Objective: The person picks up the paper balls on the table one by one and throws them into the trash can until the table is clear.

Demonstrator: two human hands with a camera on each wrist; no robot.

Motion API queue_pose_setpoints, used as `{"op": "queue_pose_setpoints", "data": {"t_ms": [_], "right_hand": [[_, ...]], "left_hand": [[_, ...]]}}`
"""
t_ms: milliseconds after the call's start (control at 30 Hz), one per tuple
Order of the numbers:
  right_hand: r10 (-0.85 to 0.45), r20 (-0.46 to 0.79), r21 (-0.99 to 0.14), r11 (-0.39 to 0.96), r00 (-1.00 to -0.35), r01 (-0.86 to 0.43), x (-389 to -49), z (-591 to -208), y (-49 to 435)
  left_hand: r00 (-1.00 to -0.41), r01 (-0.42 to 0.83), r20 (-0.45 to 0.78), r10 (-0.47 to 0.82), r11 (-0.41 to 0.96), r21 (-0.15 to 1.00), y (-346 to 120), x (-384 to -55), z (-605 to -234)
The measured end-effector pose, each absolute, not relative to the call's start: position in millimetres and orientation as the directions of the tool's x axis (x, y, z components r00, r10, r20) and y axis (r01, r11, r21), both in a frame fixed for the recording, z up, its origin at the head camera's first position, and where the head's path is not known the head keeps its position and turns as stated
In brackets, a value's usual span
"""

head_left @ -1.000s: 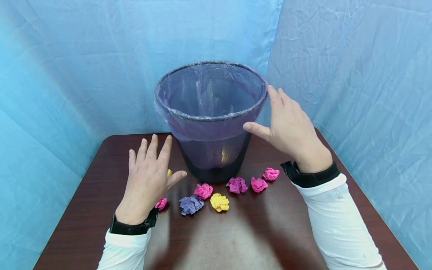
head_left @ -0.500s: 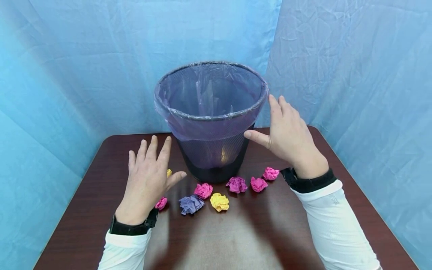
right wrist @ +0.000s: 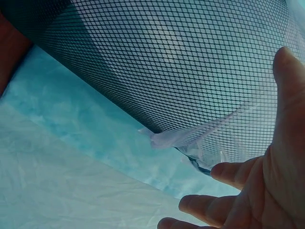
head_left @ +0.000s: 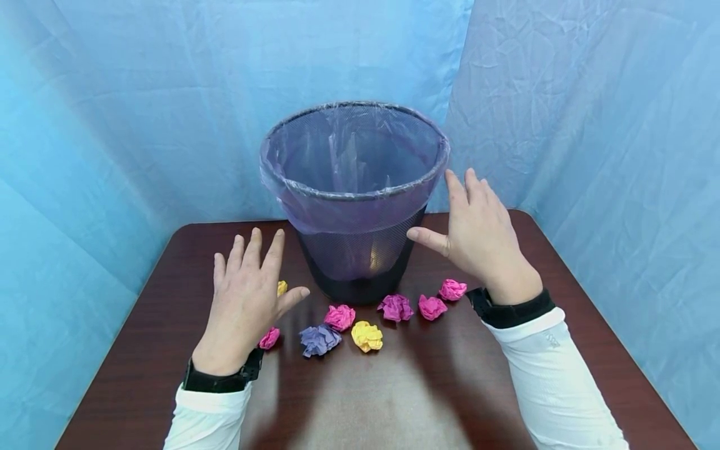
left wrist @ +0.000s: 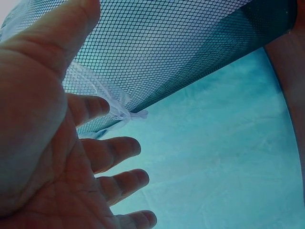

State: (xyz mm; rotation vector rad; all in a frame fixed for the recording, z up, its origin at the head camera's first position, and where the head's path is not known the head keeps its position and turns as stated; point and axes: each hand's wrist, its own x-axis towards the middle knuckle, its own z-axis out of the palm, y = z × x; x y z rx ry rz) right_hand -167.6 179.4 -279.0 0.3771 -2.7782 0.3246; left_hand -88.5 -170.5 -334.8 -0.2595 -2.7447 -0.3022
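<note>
1. While my left hand [head_left: 242, 303] and right hand [head_left: 480, 234] are both spread wide, holding nothing, the mesh bin [head_left: 362, 291] stands at frame centre; can't tell if my right fingertips touch its liner [head_left: 343, 215].
2. Bin: probably light, fairly stiff; best held high on opposite sides. Liner: thin, likely slippery, easily torn.
3. Yellow paper ball [head_left: 367, 337], lower centre: should be very light, crushable; pinch gently round its middle.
</note>
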Motion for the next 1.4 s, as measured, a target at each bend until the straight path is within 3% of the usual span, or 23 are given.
{"op": "queue_pose_setpoints", "data": {"t_ms": [1400], "right_hand": [[-0.180,0.230,-0.155,0.964,-0.957,-0.218,-167,-337,181]], "left_hand": [[-0.958,0.165,0.265,0.107,0.965,0.206,-182,-83,-364]]}}
